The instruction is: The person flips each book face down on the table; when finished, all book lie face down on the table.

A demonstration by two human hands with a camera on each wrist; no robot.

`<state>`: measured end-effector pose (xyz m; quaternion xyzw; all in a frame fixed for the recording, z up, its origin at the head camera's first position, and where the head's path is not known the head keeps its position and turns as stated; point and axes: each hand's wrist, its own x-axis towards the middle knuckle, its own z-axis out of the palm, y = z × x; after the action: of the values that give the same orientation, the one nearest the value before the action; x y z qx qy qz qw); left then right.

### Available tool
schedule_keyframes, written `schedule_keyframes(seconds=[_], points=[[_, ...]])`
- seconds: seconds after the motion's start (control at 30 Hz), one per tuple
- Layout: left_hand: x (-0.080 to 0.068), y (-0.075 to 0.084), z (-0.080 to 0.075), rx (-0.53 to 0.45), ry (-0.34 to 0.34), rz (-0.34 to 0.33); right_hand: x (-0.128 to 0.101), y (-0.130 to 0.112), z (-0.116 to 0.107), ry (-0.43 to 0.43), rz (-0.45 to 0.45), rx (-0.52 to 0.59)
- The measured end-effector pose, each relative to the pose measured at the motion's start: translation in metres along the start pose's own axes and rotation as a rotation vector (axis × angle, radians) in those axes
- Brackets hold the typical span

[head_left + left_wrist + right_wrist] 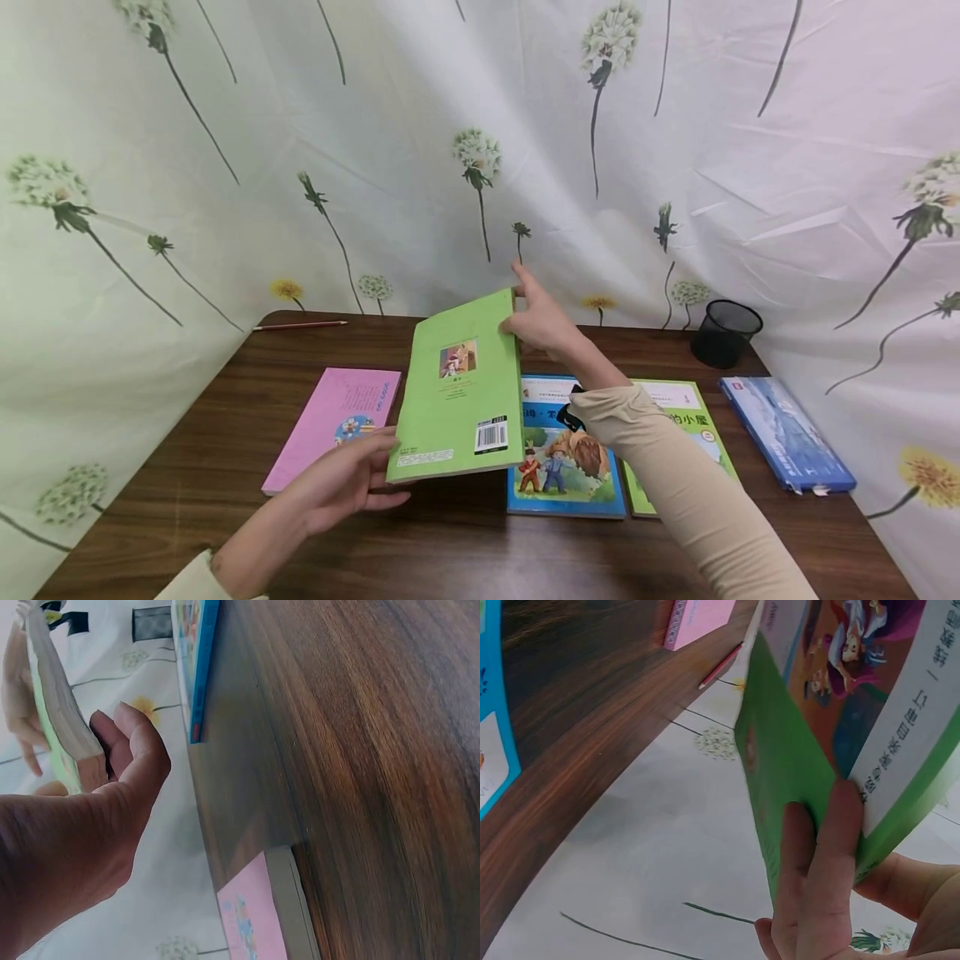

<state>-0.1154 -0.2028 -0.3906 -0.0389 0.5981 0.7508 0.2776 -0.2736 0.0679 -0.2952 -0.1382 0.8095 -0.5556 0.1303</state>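
A green book [457, 417] is lifted above the table, its back cover with barcode and small picture towards the head camera. My left hand [337, 487] holds its lower left corner; in the left wrist view the fingers [139, 742] curl round the page-block corner. The right hand [546, 321] pinches the upper right edge, and the right wrist view shows two fingers [832, 862] lying on the illustrated front cover [847, 697]. Beneath and right of the raised book lies a blue-bordered book [573, 483], partly covered from view. A pink book [322, 425] lies beside the left hand.
Another green-bordered book [686, 400] lies partly behind the right forearm. Farther right are a blue packaged item [787, 433] and a black mesh pen holder [726, 333]. A red pencil [300, 325] lies at the back left edge of the wooden table [195, 467], before a dandelion-print curtain [390, 167].
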Motion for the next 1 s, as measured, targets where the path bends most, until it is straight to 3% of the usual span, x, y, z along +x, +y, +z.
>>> schedule_keyframes(seconds=[0.27, 0.57, 0.67, 1.0], points=[[-0.008, 0.006, -0.004, 0.004, 0.035, -0.001, 0.003, 0.017, 0.002, -0.004, -0.016, -0.039], [-0.017, 0.016, -0.011, 0.066, 0.035, 0.008, 0.007, 0.036, 0.008, -0.047, 0.013, 0.04], [-0.017, 0.016, -0.013, 0.103, 0.044, 0.004, 0.008, 0.043, 0.01, -0.069, 0.039, 0.074], [-0.018, 0.01, -0.015, 0.188, 0.053, -0.004, 0.011, 0.068, 0.018, -0.083, 0.089, 0.026]])
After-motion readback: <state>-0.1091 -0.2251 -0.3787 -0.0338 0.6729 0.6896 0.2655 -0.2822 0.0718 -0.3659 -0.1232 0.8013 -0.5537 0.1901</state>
